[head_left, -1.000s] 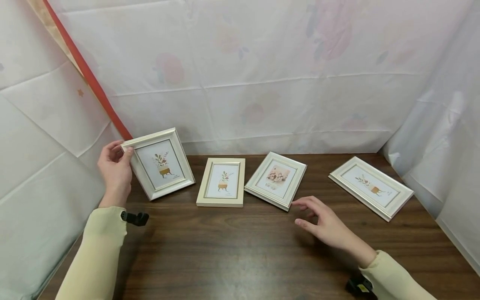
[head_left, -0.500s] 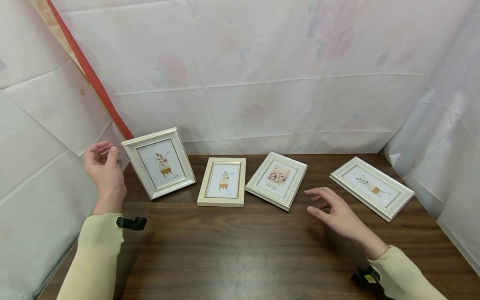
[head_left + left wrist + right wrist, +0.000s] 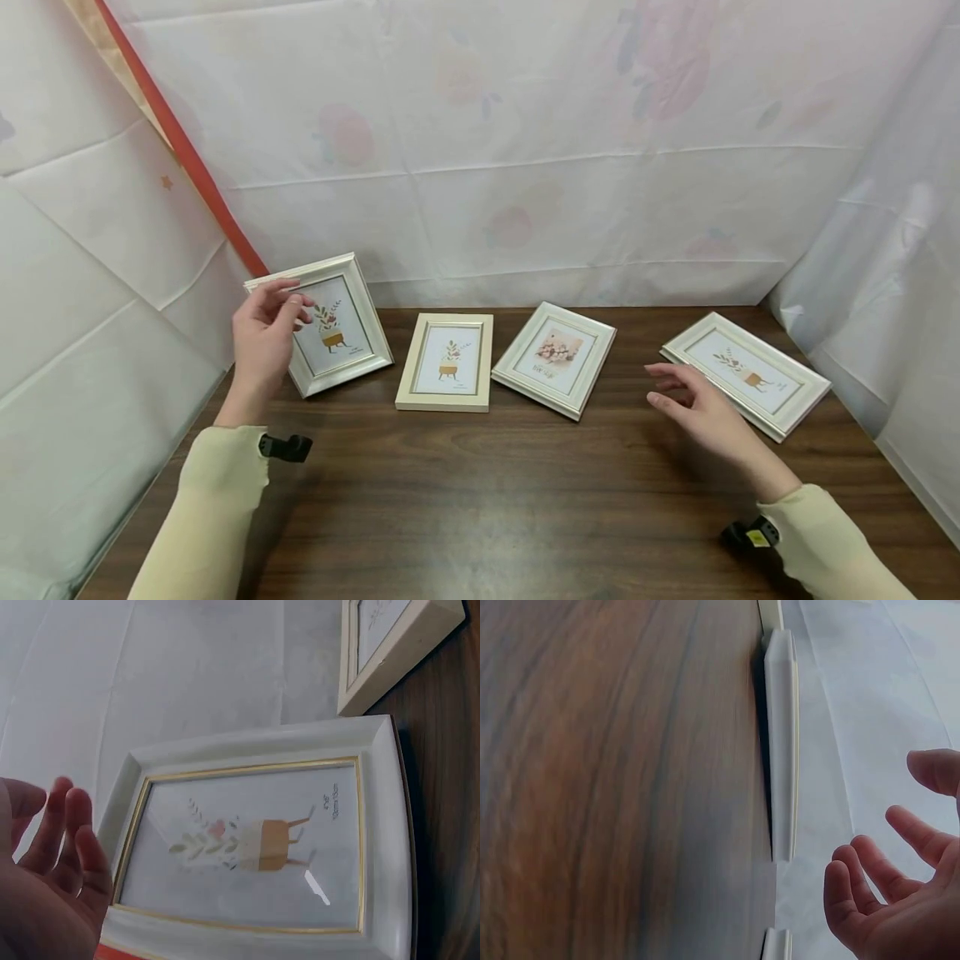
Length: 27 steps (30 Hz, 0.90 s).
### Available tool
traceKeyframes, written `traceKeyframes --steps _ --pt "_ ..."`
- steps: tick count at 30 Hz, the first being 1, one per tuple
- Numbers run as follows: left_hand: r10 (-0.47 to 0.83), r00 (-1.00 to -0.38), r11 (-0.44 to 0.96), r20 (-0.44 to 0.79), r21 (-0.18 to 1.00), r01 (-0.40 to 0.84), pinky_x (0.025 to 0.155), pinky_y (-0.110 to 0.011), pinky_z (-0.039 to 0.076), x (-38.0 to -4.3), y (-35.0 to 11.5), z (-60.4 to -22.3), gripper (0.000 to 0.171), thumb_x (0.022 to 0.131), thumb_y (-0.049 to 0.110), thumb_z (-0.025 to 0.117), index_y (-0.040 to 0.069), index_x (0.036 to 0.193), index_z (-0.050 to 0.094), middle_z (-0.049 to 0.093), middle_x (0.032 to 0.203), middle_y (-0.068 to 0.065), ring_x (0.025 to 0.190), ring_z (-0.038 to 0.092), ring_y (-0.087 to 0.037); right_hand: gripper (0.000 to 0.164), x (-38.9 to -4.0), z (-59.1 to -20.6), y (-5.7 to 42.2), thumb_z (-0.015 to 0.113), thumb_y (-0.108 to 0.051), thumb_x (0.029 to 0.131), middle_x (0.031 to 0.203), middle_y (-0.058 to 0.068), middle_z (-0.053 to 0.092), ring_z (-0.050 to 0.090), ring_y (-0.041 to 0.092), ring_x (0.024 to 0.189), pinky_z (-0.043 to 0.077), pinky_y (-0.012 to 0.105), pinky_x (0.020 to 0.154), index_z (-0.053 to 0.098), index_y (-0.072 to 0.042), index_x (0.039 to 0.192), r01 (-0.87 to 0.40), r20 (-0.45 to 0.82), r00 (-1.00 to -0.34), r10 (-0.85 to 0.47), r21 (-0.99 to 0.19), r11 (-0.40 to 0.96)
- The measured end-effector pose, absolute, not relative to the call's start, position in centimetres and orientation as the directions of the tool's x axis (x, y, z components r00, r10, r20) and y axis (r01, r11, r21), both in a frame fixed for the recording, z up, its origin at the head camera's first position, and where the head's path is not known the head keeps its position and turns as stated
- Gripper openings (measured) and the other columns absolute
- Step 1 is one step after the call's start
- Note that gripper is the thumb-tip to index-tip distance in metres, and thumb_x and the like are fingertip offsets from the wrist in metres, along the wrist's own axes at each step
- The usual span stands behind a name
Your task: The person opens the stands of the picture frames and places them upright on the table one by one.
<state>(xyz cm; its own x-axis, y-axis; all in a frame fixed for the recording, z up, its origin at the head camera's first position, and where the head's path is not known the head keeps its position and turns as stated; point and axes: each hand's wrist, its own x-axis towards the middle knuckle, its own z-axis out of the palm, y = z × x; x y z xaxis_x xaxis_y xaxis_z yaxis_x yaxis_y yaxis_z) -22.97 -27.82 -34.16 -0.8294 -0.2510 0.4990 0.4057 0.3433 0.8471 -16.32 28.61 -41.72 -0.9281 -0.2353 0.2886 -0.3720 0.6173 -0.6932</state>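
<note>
At the left a white photo frame [image 3: 333, 321] with a plant-pot print stands tilted back on the table. My left hand [image 3: 264, 333] hovers in front of its left side, fingers loosely bent around nothing; the left wrist view shows them beside the frame's border [image 3: 262, 739]. A cream photo frame [image 3: 405, 387] lies to the right of it, then a white frame with a blossom print [image 3: 557, 354]. Farthest right lies another white frame with a plant-pot print [image 3: 750, 375]. My right hand [image 3: 701, 408] is held beside that one, relaxed and holding nothing.
The frames are spread along the back of a dark wooden table [image 3: 450, 500]. White printed cloth [image 3: 480, 150] hangs close behind it and at both sides. A red strip [image 3: 180, 142] runs down the cloth at the left.
My left hand let go of the standing frame, drew away to the left, then came back in front of it. My right hand moved from the blossom-print frame toward the rightmost frame.
</note>
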Motion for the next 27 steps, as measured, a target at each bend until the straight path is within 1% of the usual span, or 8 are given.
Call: traceKeyframes --steps 3,5,9,14,17,21,24,27 --pt "-0.137 -0.878 0.387 0.459 0.840 0.380 0.070 -0.023 0.050 -22.7 -26.6 -33.8 0.028 0.103 0.010 0.054 0.001 0.128 0.060 0.070 0.099 -0.011 0.078 0.064 -0.018 0.040 -16.4 -41.7 28.9 0.065 -0.015 0.098 0.130 0.020 0.057 0.058 0.036 0.108 0.049 0.019 0.081 0.056 -0.001 0.134 -0.357 0.278 -0.934 -0.225 -0.707 0.611" --pt "-0.081 -0.896 0.430 0.436 0.826 0.363 0.071 -0.023 0.051 -22.6 -25.8 -33.6 0.029 0.104 0.011 0.053 -0.001 0.130 0.058 0.069 0.103 -0.016 0.080 0.065 -0.020 0.039 -16.4 -41.7 28.9 0.065 -0.016 0.098 0.129 0.021 0.057 0.058 0.036 0.108 0.049 0.018 0.080 0.056 0.000 0.134 -0.356 0.275 -0.934 -0.226 -0.713 0.604" --pt "-0.034 -0.920 0.452 0.390 0.827 0.334 0.069 -0.023 0.051 -23.7 -25.2 -34.1 0.030 0.103 0.013 0.054 0.001 0.131 0.059 0.068 0.107 -0.019 0.081 0.065 -0.020 0.039 -16.4 -41.5 28.5 0.065 -0.016 0.098 0.129 0.021 0.058 0.059 0.036 0.108 0.051 0.024 0.081 0.056 0.000 0.133 -0.362 0.270 -0.932 -0.240 -0.715 0.598" --pt "0.006 -0.935 0.486 0.356 0.816 0.314 0.063 -0.027 0.049 -26.0 -24.6 -34.9 0.028 0.103 0.021 0.056 0.010 0.128 0.062 0.070 0.107 -0.014 0.085 0.065 -0.028 0.037 -15.9 -41.4 27.5 0.066 -0.012 0.097 0.126 0.017 0.060 0.062 0.034 0.104 0.053 0.033 0.081 0.058 -0.003 0.132 -0.406 0.297 -0.914 -0.277 -0.682 0.608" --pt "0.054 -0.942 0.528 0.332 0.791 0.309 0.063 -0.029 0.047 -26.9 -23.8 -35.0 0.029 0.103 0.025 0.056 0.012 0.128 0.062 0.069 0.109 -0.013 0.088 0.066 -0.032 0.036 -15.4 -41.2 26.8 0.067 -0.011 0.096 0.124 0.013 0.061 0.064 0.032 0.101 0.054 0.033 0.081 0.059 -0.006 0.131 -0.446 0.317 -0.895 -0.314 -0.663 0.601" --pt "0.103 -0.957 0.581 0.270 0.765 0.278 0.069 -0.033 0.048 -27.7 -22.8 -35.4 0.033 0.103 0.026 0.056 0.012 0.132 0.059 0.068 0.115 -0.015 0.092 0.067 -0.031 0.036 -14.8 -41.0 25.9 0.068 -0.009 0.095 0.122 0.010 0.061 0.065 0.031 0.099 0.055 0.036 0.080 0.060 -0.010 0.130 -0.481 0.329 -0.876 -0.353 -0.661 0.576" --pt "0.122 -0.968 0.617 0.218 0.748 0.246 0.076 -0.040 0.050 -28.1 -21.9 -35.7 0.032 0.103 0.026 0.055 0.013 0.133 0.058 0.066 0.119 -0.013 0.096 0.067 -0.031 0.036 -14.5 -40.8 25.4 0.069 -0.008 0.094 0.123 0.008 0.060 0.064 0.030 0.101 0.056 0.039 0.081 0.061 -0.012 0.129 -0.481 0.325 -0.875 -0.359 -0.662 0.575" --pt "0.137 -0.973 0.650 0.183 0.724 0.228 0.081 -0.045 0.051 -28.5 -20.9 -35.9 0.031 0.104 0.024 0.054 0.013 0.133 0.058 0.065 0.119 -0.012 0.098 0.067 -0.031 0.036 -14.3 -40.9 25.0 0.070 -0.008 0.094 0.124 0.005 0.060 0.062 0.029 0.102 0.056 0.039 0.081 0.061 -0.014 0.128 -0.483 0.319 -0.874 -0.366 -0.649 0.588"
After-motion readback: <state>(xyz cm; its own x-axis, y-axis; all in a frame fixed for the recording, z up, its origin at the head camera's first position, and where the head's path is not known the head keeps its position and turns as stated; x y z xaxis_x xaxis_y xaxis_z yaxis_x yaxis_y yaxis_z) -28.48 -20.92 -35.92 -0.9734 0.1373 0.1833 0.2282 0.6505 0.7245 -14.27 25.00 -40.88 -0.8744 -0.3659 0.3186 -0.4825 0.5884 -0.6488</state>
